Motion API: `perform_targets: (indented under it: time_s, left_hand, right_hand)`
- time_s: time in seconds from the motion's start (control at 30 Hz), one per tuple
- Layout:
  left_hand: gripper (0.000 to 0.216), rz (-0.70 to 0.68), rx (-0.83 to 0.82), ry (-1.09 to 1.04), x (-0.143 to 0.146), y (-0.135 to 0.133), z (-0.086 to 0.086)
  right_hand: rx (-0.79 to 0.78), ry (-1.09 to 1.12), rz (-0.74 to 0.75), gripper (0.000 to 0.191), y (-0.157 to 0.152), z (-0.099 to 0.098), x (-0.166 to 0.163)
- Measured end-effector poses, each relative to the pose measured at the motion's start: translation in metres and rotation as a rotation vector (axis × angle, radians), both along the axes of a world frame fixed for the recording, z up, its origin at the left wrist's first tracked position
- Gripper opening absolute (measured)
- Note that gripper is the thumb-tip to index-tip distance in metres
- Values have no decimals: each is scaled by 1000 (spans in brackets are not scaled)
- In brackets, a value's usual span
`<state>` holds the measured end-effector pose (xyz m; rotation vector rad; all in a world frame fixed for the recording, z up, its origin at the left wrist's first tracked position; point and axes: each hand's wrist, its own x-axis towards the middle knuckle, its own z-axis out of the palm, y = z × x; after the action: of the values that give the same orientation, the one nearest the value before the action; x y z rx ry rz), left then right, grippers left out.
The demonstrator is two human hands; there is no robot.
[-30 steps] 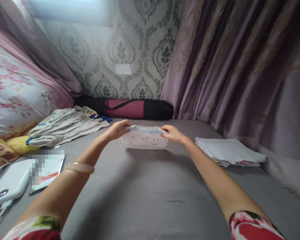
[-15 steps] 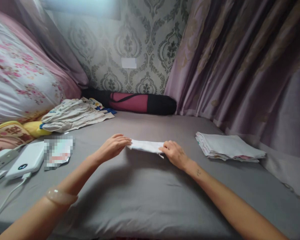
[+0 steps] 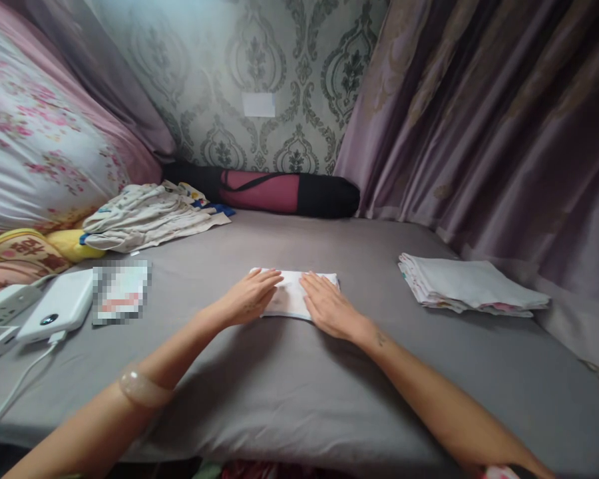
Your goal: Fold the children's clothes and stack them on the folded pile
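Observation:
A small white folded cloth [image 3: 290, 296] lies flat on the grey bed sheet [image 3: 299, 392] in front of me. My left hand [image 3: 252, 295] rests flat on the cloth's left part, fingers stretched out and pointing right. On its right part lies my right hand [image 3: 329, 303], palm down with the fingers extended. Between the fingertips a strip of the cloth shows. Off to the right sits a stack of folded white cloths [image 3: 469, 283], apart from both hands.
Rumpled printed clothes [image 3: 154, 216] lie at the back left, near a yellow plush item [image 3: 70, 245]. A white power bank [image 3: 60, 306] with a cable stands beside a power strip [image 3: 4, 306]. Along the wall lies a black and maroon roll bag [image 3: 264, 191]. Curtains [image 3: 454, 120] hang on the right.
Both hands held the cloth by its ends, lifted above the sheet. Now it lies down, looks wider, and the hands are spread flat on it, closer together. The view has tilted slightly downward.

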<state>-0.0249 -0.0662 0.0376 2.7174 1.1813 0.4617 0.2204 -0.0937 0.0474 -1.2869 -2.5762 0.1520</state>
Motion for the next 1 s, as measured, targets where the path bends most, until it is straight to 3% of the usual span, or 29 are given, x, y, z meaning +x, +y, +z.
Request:
perform_targets:
  time_s: [0.17, 0.43, 0.77, 0.87, 1.0]
  left_hand:
    - [56, 8, -51, 130, 21, 21, -19]
    - [70, 41, -87, 179, 16, 34, -39]
    - [71, 84, -91, 178, 7, 29, -25]
    - [70, 118, -93, 151, -6, 28, -28]
    - [72, 142, -137, 129, -15, 30, -39]
  right_hand:
    - [-91, -49, -19, 61, 24, -17, -30]
    - [-161, -27, 22, 63, 40, -35, -21]
    - [-249, -20, -39, 65, 37, -20, -9]
    - [-199, -34, -134, 68, 35, -25, 9]
    - [-194, -59, -146, 69, 36, -37, 22]
